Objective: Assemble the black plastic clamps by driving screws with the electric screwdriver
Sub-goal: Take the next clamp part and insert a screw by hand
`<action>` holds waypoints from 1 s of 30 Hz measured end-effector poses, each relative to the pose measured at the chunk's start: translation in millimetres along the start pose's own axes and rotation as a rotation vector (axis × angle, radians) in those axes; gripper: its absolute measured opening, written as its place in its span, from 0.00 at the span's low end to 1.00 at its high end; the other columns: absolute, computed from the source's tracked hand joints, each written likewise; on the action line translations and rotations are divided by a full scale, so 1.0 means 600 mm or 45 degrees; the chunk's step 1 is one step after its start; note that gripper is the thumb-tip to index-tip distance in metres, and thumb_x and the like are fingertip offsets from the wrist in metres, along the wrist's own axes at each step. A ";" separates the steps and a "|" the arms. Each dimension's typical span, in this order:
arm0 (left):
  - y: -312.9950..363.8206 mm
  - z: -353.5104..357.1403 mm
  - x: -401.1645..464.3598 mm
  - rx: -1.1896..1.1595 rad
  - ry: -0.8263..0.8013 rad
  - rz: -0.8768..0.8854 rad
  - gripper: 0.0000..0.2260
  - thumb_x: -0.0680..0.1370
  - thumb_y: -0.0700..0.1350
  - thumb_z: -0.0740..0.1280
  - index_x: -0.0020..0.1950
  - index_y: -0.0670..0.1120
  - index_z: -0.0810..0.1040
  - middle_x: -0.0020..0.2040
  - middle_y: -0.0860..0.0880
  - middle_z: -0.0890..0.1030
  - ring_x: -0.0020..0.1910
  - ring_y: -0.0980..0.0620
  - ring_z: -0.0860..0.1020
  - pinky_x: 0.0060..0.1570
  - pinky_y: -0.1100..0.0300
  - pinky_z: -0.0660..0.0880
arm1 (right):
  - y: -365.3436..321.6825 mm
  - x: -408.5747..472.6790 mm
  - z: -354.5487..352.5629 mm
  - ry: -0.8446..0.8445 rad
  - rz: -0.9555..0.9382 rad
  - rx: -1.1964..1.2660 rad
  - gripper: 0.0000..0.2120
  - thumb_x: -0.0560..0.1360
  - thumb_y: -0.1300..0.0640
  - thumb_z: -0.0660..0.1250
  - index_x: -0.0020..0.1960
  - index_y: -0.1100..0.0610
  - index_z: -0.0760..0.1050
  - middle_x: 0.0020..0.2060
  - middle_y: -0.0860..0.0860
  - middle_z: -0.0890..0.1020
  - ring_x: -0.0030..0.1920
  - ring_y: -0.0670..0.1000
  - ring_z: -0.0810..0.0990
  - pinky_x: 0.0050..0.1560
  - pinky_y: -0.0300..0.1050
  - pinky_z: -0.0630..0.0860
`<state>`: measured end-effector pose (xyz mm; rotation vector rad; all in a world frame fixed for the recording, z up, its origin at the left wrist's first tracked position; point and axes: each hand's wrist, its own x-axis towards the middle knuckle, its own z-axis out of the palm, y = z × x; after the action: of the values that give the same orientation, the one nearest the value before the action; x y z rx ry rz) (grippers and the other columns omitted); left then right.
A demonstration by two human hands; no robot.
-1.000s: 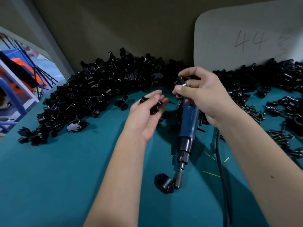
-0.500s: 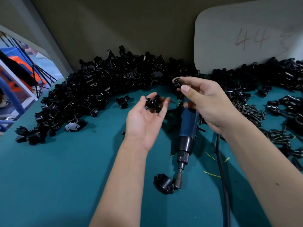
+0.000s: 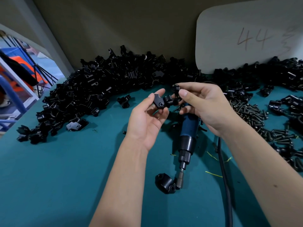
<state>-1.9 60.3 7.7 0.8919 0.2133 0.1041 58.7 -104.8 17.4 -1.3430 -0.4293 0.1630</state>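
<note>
Clamp half (image 3: 158, 102) sits pinched in your left hand (image 3: 147, 122) above the teal table (image 3: 65, 177); your right hand (image 3: 203, 104) pinches a 2nd black piece (image 3: 176, 88) right beside it. Electric screwdriver (image 3: 187, 135) lies flat on table under your hands, bit touching an assembled clamp (image 3: 165, 183).

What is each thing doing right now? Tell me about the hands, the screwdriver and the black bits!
left hand: holds a clamp piece in its fingertips
right hand: pinches a small black part
electric screwdriver: lies on the table, nobody holds it
clamp: lies at the screwdriver's tip
pile of clamp parts: heaped loose by the wall
screws: scattered loose
</note>
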 end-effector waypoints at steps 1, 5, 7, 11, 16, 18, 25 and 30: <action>0.001 0.000 0.000 -0.047 -0.002 -0.010 0.13 0.83 0.45 0.65 0.57 0.41 0.87 0.45 0.48 0.85 0.39 0.53 0.77 0.43 0.63 0.79 | 0.001 0.001 -0.001 -0.002 -0.001 -0.004 0.08 0.80 0.62 0.70 0.57 0.55 0.84 0.47 0.56 0.86 0.44 0.50 0.82 0.40 0.42 0.81; 0.003 -0.002 -0.001 -0.131 -0.026 -0.028 0.13 0.82 0.43 0.65 0.58 0.37 0.86 0.50 0.41 0.86 0.41 0.49 0.82 0.48 0.59 0.81 | 0.005 0.002 -0.006 -0.037 -0.018 0.002 0.08 0.78 0.60 0.72 0.54 0.52 0.86 0.47 0.53 0.87 0.45 0.49 0.82 0.40 0.42 0.82; 0.004 -0.001 -0.002 -0.153 -0.035 -0.047 0.13 0.82 0.42 0.65 0.57 0.37 0.86 0.52 0.39 0.85 0.41 0.48 0.81 0.49 0.58 0.82 | 0.006 0.002 -0.007 -0.051 -0.038 0.003 0.09 0.77 0.60 0.73 0.55 0.52 0.87 0.48 0.53 0.86 0.45 0.49 0.82 0.41 0.42 0.82; 0.003 0.000 0.001 -0.179 0.077 -0.044 0.12 0.83 0.39 0.63 0.52 0.38 0.87 0.47 0.41 0.80 0.35 0.50 0.80 0.43 0.59 0.82 | 0.002 -0.001 -0.010 -0.102 -0.119 -0.044 0.13 0.78 0.63 0.73 0.59 0.51 0.86 0.53 0.53 0.87 0.51 0.48 0.83 0.44 0.42 0.81; 0.005 -0.005 0.001 -0.128 0.120 0.000 0.08 0.80 0.31 0.65 0.54 0.41 0.81 0.48 0.43 0.87 0.43 0.45 0.87 0.38 0.62 0.82 | -0.004 -0.003 -0.008 -0.077 -0.193 -0.098 0.14 0.77 0.66 0.74 0.60 0.54 0.85 0.55 0.60 0.85 0.50 0.50 0.82 0.45 0.44 0.81; 0.003 -0.005 0.002 -0.072 0.142 0.056 0.09 0.77 0.28 0.69 0.46 0.42 0.78 0.44 0.42 0.86 0.44 0.45 0.87 0.39 0.63 0.81 | -0.004 -0.004 -0.007 -0.055 -0.166 -0.090 0.14 0.77 0.66 0.73 0.60 0.56 0.84 0.53 0.59 0.85 0.50 0.50 0.82 0.44 0.43 0.81; 0.002 -0.005 0.007 -0.241 0.175 0.037 0.15 0.80 0.41 0.68 0.34 0.44 0.71 0.48 0.39 0.83 0.43 0.46 0.81 0.40 0.61 0.78 | -0.005 -0.002 0.000 0.025 -0.029 -0.015 0.11 0.81 0.60 0.70 0.63 0.56 0.81 0.45 0.57 0.84 0.37 0.54 0.84 0.33 0.42 0.79; 0.001 0.000 0.008 -0.151 0.163 0.143 0.08 0.80 0.42 0.71 0.48 0.41 0.73 0.49 0.39 0.85 0.45 0.44 0.86 0.41 0.61 0.81 | -0.004 -0.002 -0.001 0.002 -0.082 -0.057 0.12 0.80 0.62 0.71 0.62 0.54 0.83 0.46 0.53 0.83 0.38 0.56 0.85 0.35 0.43 0.80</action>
<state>3.0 61.8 7.5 0.7793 0.2737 0.2764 57.7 -106.0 19.7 -1.3710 -0.4765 0.0990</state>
